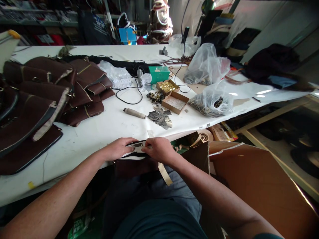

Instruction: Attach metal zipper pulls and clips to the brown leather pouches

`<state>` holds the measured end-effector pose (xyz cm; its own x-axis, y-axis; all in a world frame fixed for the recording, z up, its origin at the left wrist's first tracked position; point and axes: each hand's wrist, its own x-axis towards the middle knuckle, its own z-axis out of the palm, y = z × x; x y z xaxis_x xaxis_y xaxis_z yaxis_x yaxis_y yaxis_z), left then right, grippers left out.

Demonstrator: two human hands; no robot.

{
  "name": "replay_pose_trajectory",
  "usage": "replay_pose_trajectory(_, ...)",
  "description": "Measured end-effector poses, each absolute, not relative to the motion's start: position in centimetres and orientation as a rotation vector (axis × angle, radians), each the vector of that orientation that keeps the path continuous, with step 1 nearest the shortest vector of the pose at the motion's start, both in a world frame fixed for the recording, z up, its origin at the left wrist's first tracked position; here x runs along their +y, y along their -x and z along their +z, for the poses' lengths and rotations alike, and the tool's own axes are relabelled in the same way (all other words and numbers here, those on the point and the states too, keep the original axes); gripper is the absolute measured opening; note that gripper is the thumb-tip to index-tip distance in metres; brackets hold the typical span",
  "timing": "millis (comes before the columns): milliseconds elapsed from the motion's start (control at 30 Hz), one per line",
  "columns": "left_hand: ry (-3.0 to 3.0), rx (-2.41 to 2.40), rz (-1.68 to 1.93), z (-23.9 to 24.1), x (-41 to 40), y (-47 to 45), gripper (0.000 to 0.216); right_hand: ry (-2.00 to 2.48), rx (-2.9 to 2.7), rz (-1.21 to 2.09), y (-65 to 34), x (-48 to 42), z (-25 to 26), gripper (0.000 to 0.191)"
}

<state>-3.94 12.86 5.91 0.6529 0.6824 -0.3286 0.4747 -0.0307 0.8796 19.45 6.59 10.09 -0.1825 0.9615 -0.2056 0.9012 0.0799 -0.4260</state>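
Observation:
At the table's near edge, my left hand [118, 148] is closed on the rim of a dark brown leather bag piece [137, 167]. A small flat metal plate [138, 146] lies on the pale inner side of that rim, between my hands. My right hand [159, 149] pinches at the plate's right side, fingers curled. A strip of beige tape [164, 174] runs beneath this hand, one end showing above it and the other hanging below. My fingers partly cover the rim and plate.
Brown leather bag pieces [82, 71] are heaped at left. Beyond my hands lie a grey-wrapped tool [134, 113], loose metal plates [160, 117], a box of brass-coloured fittings [168, 87] and plastic bags [206, 66]. A large cardboard box [254, 179] stands at right.

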Motion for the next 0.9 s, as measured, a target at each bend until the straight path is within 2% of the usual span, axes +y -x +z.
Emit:
replay_pose_trajectory(167,-1.624,0.985,0.217,5.3,13.0,4.3,0.057,1.966,-2.047,0.799,-19.7,6.6,9.0,0.029)
replay_pose_trajectory(533,-1.713,0.983,0.126,6.8,12.8,3.6,0.046,1.959,-2.06,0.816,-19.5,7.8,8.3,0.028)
replay_pose_trajectory(767,-1.905,1.097,-0.01,8.0,12.6,1.8,0.05,1.979,-2.083,0.772,-19.3,7.6,7.8,0.032)
replay_pose_trajectory(900,-2.06,1.195,-0.1,8.1,13.2,0.3,0.033,1.959,-2.104,0.779,-19.4,7.6,7.9,0.034)
